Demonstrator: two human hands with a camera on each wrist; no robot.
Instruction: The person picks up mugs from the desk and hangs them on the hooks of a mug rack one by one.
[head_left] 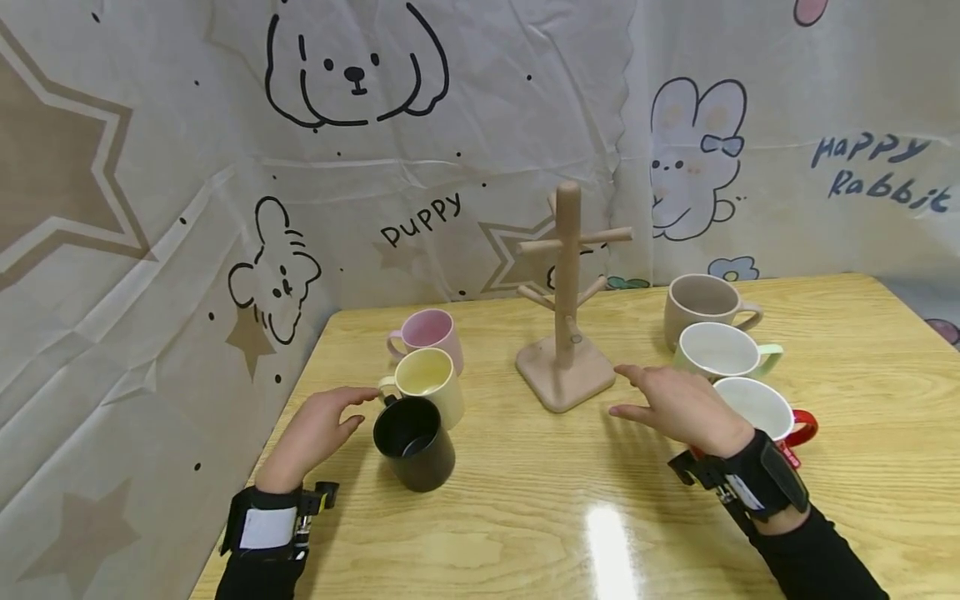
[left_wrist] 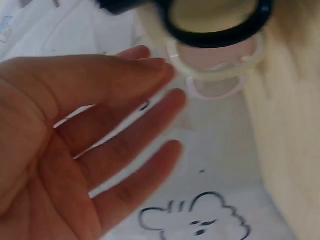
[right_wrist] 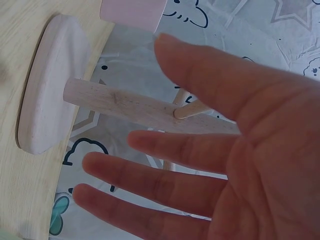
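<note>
My left hand (head_left: 318, 433) is beside the left mugs, its fingers relaxed and holding nothing. The fingertips come close to the handles of the black mug (head_left: 423, 462) and the yellow mug (head_left: 450, 400); a pink mug (head_left: 447, 337) stands behind. In the left wrist view the black mug's handle (left_wrist: 215, 39) is above the fingers. My right hand (head_left: 682, 408) has straight fingers and an empty palm, near the base of a wooden mug tree (head_left: 567, 283). The tree's post (right_wrist: 120, 102) passes behind those fingers in the right wrist view.
On the right stand a taupe mug (head_left: 693, 310), a white mug with a green handle (head_left: 716, 350), and a white mug with a red handle (head_left: 757, 408), partly hidden by my right hand. A printed cloth (head_left: 487, 75) hangs behind the wooden table (head_left: 510, 517).
</note>
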